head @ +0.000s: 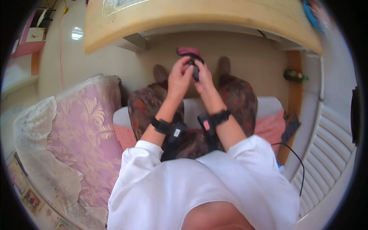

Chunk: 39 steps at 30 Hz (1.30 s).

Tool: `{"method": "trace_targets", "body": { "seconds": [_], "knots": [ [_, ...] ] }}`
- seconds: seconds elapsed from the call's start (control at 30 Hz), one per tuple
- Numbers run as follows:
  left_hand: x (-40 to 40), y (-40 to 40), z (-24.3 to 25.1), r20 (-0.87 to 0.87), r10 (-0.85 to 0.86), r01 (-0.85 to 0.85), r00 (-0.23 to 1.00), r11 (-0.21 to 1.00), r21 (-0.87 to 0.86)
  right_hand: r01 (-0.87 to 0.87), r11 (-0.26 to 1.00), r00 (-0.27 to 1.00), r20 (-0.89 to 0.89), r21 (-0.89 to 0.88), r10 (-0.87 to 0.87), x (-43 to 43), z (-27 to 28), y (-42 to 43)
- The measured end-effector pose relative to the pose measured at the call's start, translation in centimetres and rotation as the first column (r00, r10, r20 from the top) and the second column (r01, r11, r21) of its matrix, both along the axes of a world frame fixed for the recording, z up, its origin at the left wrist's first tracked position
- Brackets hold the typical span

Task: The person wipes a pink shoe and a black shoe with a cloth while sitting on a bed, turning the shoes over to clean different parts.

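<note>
Both my hands are raised together over the floor, between my knees and the table. My left hand (180, 75) pinches a small dark item (196, 72), perhaps cloth, from its left side. My right hand (204, 74) holds the same dark item from the right, with the thumb on top. A pink and dark piece of fabric (189, 51) sticks out beyond my fingertips and seems joined to the dark item. The exact kind of item cannot be told. A black band with a small box is strapped round each wrist.
A wooden table (201, 18) stands ahead. A sofa with a purple patterned cover (86, 115) is at the left. To the right are a white radiator (330, 143) and a green bottle (294, 75). An orange cable (61, 51) lies on the floor.
</note>
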<state>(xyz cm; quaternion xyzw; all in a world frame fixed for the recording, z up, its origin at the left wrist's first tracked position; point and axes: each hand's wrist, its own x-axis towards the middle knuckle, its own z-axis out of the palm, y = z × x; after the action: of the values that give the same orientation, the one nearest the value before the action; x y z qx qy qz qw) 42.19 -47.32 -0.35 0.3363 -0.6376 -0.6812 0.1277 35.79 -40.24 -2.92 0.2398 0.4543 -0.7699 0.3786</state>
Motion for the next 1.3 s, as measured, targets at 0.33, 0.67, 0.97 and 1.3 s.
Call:
{"method": "trace_targets", "body": {
  "seconds": [0.33, 0.67, 0.97, 1.3],
  "knots": [
    [3.3, -7.1, -2.4, 0.143, -0.128, 0.16, 0.981, 0.958, -0.24, 0.411, 0.905, 0.911, 0.096, -0.107, -0.402, -10.0, -3.7, 6.0],
    [2.7, -8.4, -1.9, 0.062, 0.041, -0.052, 0.997, 0.979, 0.199, 0.386, 0.915, 0.849, -0.342, -0.122, -0.403, -13.1, -3.6, -8.2],
    [2.2, -8.6, -1.1, 0.075, 0.138, -0.149, 0.988, 0.974, 0.169, 0.438, 0.875, 0.821, -0.305, -0.205, -0.482, -13.7, -4.8, -7.8],
    [1.2, -7.9, -1.0, 0.053, 0.141, -0.147, 0.989, 0.977, 0.151, 0.326, 0.924, 0.82, -0.427, -0.201, -0.382, -14.9, -5.8, -6.0]
  ]
}}
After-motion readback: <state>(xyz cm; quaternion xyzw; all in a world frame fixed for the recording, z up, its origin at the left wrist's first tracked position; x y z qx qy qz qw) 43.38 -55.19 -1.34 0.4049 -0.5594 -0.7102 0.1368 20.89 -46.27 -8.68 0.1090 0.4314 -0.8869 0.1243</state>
